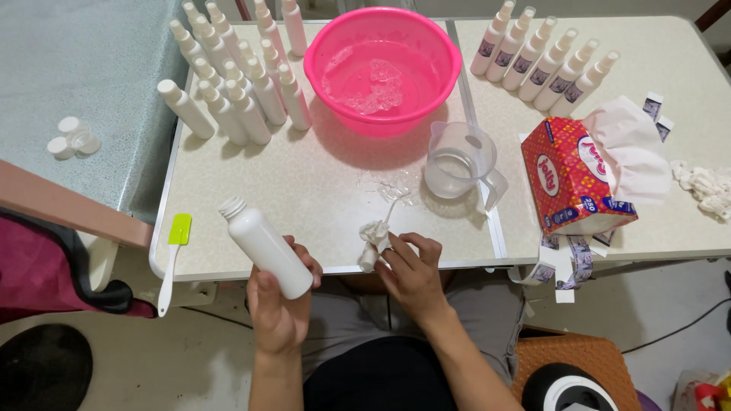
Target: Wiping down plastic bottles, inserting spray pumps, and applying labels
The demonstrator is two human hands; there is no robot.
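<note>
Above the table edge, left hand [278, 304] holds an uncapped white bottle [264, 245].

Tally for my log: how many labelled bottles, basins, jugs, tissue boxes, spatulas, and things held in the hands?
Labelled white bottles: 6
Pink basin: 1
Clear jug: 1
Red tissue box: 1
Green-tipped spatula: 1
Uncapped white bottle, in left hand: 1
Crumpled tissue, in right hand: 1
Total: 12

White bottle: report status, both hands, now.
Left hand grips open white bottle, tilted. Right hand pinches pump cap wrapped in tissue. Measuring jug, pink basin behind.
</note>
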